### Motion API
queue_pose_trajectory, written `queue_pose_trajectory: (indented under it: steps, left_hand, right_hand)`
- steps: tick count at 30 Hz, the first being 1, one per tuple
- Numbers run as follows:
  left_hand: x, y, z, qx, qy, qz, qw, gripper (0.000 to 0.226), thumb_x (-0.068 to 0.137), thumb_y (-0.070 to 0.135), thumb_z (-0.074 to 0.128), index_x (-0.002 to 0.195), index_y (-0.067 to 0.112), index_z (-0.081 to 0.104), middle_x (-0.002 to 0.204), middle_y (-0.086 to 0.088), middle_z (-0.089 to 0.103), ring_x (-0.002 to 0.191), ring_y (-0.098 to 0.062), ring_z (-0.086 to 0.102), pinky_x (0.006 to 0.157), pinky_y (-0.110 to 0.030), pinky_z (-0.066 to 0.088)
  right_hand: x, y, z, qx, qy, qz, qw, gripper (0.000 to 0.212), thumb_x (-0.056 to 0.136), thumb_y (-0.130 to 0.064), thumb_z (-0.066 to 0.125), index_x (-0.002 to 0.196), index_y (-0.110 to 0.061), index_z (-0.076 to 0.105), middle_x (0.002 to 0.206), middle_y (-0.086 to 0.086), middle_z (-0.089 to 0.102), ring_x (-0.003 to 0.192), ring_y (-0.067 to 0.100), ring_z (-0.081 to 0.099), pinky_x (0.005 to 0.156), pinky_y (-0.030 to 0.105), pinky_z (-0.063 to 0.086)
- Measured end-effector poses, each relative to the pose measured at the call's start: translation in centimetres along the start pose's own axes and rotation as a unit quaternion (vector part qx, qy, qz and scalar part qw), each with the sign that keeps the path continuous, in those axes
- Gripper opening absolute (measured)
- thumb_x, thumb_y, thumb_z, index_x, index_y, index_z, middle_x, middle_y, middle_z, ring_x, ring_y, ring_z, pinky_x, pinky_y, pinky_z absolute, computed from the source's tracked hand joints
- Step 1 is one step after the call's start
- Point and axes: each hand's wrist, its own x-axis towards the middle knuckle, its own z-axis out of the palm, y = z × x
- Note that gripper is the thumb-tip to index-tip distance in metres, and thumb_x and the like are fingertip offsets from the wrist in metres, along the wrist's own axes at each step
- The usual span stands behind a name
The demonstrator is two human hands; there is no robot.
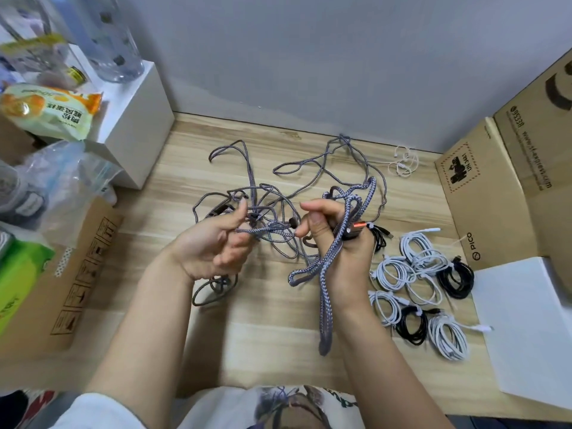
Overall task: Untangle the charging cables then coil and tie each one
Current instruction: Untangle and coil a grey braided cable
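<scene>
A tangle of grey-blue braided charging cables (278, 181) sprawls over the middle of the wooden table (269, 329). My left hand (213, 243) pinches one strand of it, held just above the table. My right hand (334, 243) grips several folded loops of a braided cable (328, 292), which hang down past my wrist; a plug with an orange tip (357, 228) sticks out beside my fingers. The strand between my hands runs taut. Several coiled and tied white and black cables (424, 286) lie to the right of my right hand.
A thin white earphone cord (404, 164) lies at the back right. Cardboard boxes (507, 168) and a white box (526, 329) line the right side. A cardboard box (62, 280), plastic bags, a snack packet (52, 111) and a white box (136, 119) crowd the left.
</scene>
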Motion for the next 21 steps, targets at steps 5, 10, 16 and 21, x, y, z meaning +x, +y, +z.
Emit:
queue_pose_trajectory:
  steps: [5, 10, 16, 21]
  left_hand:
    - [-1.0, -0.6, -0.9, -0.234, -0.145, 0.109, 0.955, 0.049, 0.1, 0.039, 0.024, 0.063, 0.014, 0.046, 0.045, 0.005, 0.03, 0.039, -0.006, 0.024, 0.047, -0.018, 0.023]
    - [-1.4, 1.0, -2.6, -0.4, -0.003, 0.216, 0.89, 0.024, 0.084, 0.006, 0.043, 0.063, -0.002, 0.051, 0.052, -0.01, 0.048, 0.047, -0.009, 0.038, 0.049, -0.022, 0.031]
    - [-2.1, 0.3, -6.5, -0.515, 0.167, 0.255, 0.802, 0.019, 0.073, -0.008, 0.046, 0.055, -0.001, 0.048, 0.047, -0.015, 0.05, 0.036, -0.025, 0.047, 0.043, -0.029, 0.038]
    - [-1.9, 0.4, -7.6, -0.47, 0.067, 0.305, 0.826, 0.035, 0.075, 0.03, 0.066, 0.066, -0.002, 0.056, 0.062, -0.013, 0.057, 0.055, -0.027, 0.059, 0.054, -0.031, 0.047]
  right_hand:
    - [1.5, 0.9, -1.8, -0.005, 0.077, 0.005, 0.997, 0.028, 0.092, 0.009, 0.048, 0.083, -0.014, 0.062, 0.059, 0.002, 0.051, 0.06, 0.02, 0.051, 0.061, 0.021, 0.044]
    - [0.9, 1.7, -1.4, -0.004, 0.043, 0.035, 0.998, 0.022, 0.089, 0.003, 0.052, 0.083, -0.015, 0.063, 0.052, -0.01, 0.055, 0.053, 0.003, 0.051, 0.057, 0.015, 0.042]
    - [1.3, 0.0, -2.9, 0.022, 0.103, 0.022, 0.994, 0.023, 0.092, 0.003, 0.049, 0.085, -0.014, 0.062, 0.053, -0.005, 0.057, 0.052, 0.005, 0.052, 0.053, 0.013, 0.042]
    - [1.4, -0.8, -2.6, 0.039, 0.091, 0.021, 0.995, 0.019, 0.093, -0.004, 0.051, 0.087, -0.019, 0.062, 0.057, -0.005, 0.056, 0.055, 0.006, 0.053, 0.056, 0.015, 0.044]
